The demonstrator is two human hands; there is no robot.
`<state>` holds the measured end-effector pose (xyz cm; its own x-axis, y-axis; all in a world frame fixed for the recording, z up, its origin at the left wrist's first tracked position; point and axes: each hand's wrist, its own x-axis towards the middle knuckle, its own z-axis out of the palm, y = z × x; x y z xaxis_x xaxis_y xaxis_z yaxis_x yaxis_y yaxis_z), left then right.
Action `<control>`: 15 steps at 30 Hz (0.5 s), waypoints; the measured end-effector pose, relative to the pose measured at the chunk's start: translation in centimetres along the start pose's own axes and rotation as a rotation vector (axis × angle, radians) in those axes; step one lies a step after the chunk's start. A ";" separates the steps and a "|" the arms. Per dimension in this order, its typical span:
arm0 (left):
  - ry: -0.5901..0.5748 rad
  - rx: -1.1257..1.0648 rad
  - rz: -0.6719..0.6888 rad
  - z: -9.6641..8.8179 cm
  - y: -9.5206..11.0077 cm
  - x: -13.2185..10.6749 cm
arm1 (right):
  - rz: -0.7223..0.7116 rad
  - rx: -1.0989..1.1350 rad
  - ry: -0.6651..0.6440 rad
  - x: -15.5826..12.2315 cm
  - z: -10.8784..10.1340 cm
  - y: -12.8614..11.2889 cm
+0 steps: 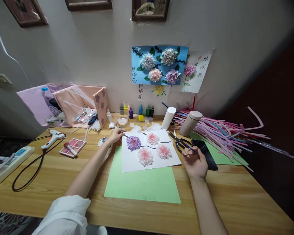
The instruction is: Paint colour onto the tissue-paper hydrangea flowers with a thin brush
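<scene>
A white sheet of paper (132,164) carries one purple and several pink fluffy paper flowers, with dark branch lines painted between them. It overlaps a green sheet (142,186) on the wooden table. My left hand (116,134) is at the white sheet's upper left corner, fingers drawn together on its edge. To the right of that sheet, my right hand (196,164) is palm up with curled fingers around a thin dark blue stick (192,148), perhaps a paintbrush; its tip is hard to make out. Black-handled pliers (178,143) and a black phone (205,155) lie just beyond this hand.
Paint bottles (130,112) and a clear bowl (122,119) line the wall side. A cup (190,123), a white roll (169,118) and pink pipe cleaners (218,132) are at right. A glue gun (54,138), palette (74,147) and power strip (12,166) lie left.
</scene>
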<state>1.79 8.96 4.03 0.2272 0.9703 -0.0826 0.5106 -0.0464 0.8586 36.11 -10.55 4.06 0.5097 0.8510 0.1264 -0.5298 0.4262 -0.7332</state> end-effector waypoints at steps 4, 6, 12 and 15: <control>0.117 0.135 0.073 0.7 -0.5 -1.0 | -0.065 -0.300 -0.142 -0.9 0.5 1.2; 0.167 0.194 0.127 1.1 -1.3 -3.0 | -0.061 -0.355 -0.182 -1.8 1.8 2.0; 0.174 0.309 0.191 2.3 -3.7 -8.9 | -0.451 -0.923 -0.668 -4.9 7.6 5.3; 0.145 0.348 0.218 2.3 -4.2 -9.5 | -0.652 -0.993 -0.764 -5.6 8.9 7.3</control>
<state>-0.59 -0.59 0.09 0.2545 0.9512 0.1745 0.7183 -0.3067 0.6244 23.36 -9.44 3.91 -0.1829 0.6786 0.7114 0.5095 0.6843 -0.5217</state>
